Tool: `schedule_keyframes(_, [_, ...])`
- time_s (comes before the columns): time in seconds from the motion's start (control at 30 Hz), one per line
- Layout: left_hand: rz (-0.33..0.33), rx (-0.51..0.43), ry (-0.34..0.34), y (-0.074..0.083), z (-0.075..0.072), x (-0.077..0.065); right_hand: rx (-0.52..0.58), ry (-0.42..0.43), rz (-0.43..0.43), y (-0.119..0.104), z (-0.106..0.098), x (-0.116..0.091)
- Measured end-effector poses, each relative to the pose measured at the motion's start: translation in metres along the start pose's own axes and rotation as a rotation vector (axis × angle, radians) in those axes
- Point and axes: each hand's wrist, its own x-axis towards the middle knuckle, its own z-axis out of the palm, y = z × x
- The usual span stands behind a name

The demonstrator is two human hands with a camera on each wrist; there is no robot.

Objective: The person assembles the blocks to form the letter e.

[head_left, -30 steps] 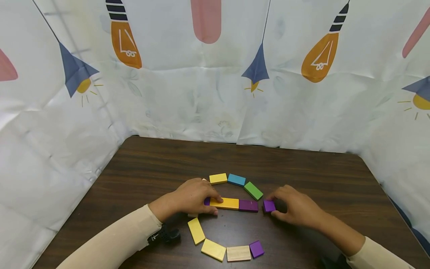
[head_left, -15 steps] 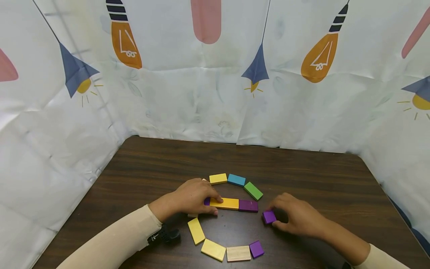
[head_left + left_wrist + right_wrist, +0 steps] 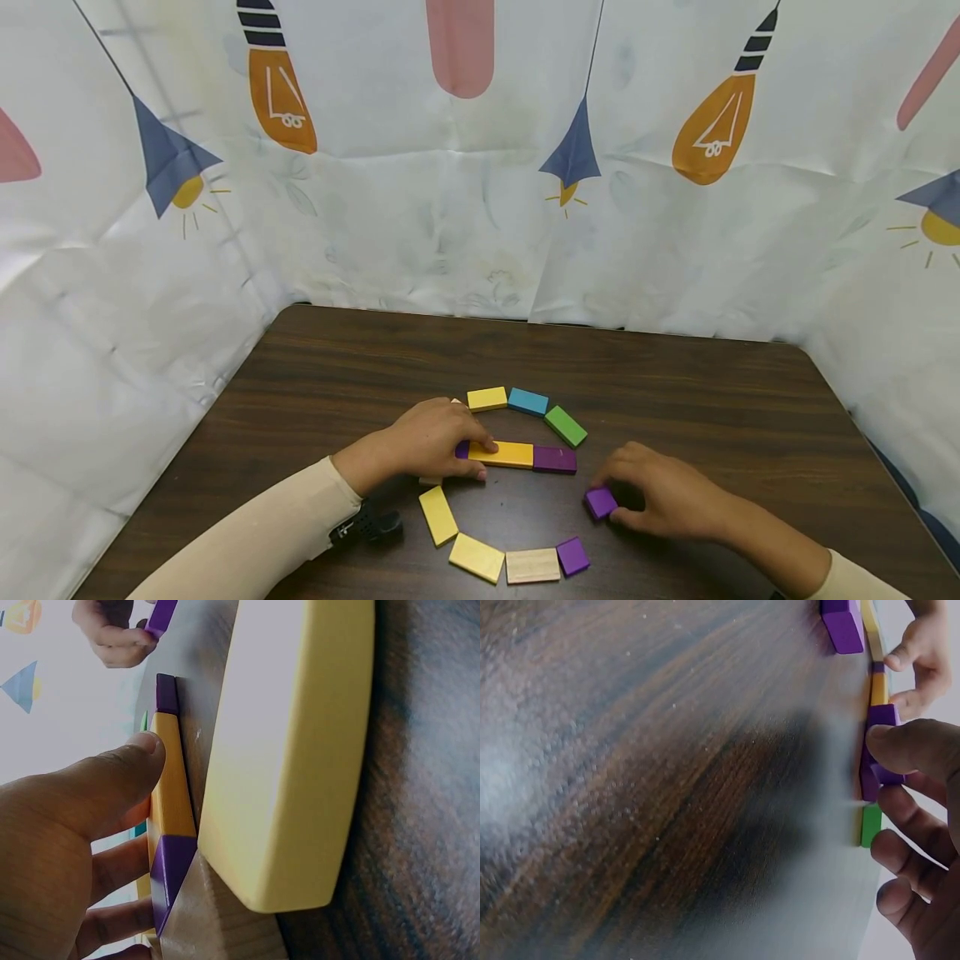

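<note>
My right hand (image 3: 663,492) pinches a small purple block (image 3: 600,503) between thumb and fingertips, at the right side of the block figure. In the right wrist view, the thumb presses on the near face of that purple block (image 3: 885,720). My left hand (image 3: 431,442) rests at the left end of a straight middle row, its fingers relaxed and touching the orange block (image 3: 506,454). A dark purple block (image 3: 555,460) ends this row on the right; another purple piece (image 3: 172,866) shows at its left end in the left wrist view. The hand partly covers that end.
Yellow (image 3: 487,398), blue (image 3: 528,402) and green (image 3: 566,426) blocks curve above the row. Yellow blocks (image 3: 438,516), (image 3: 477,557), a plain wooden block (image 3: 532,566) and a purple block (image 3: 573,556) curve below. All lie on a dark wood table (image 3: 360,358).
My right hand has moved toward the front of the table with the purple block, away from the right end of the middle row. The left hand has stayed in place.
</note>
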Motion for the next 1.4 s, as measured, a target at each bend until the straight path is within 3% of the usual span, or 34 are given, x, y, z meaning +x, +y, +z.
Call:
schedule_keyframes(0.23, [-0.006,0.006,-0.002,0.0,0.0,0.0,0.061,-0.057,-0.015,-0.003,0.0,0.0])
schedule_keyframes(0.83, [-0.011,0.003,-0.004,0.0,0.0,0.0,0.088,-0.047,-0.161,-0.008,0.013,-0.002])
schedule_keyframes(1.4, [-0.007,-0.001,0.0,0.001,0.001,0.0,0.077,-0.069,-0.158,-0.012,0.017,-0.002])
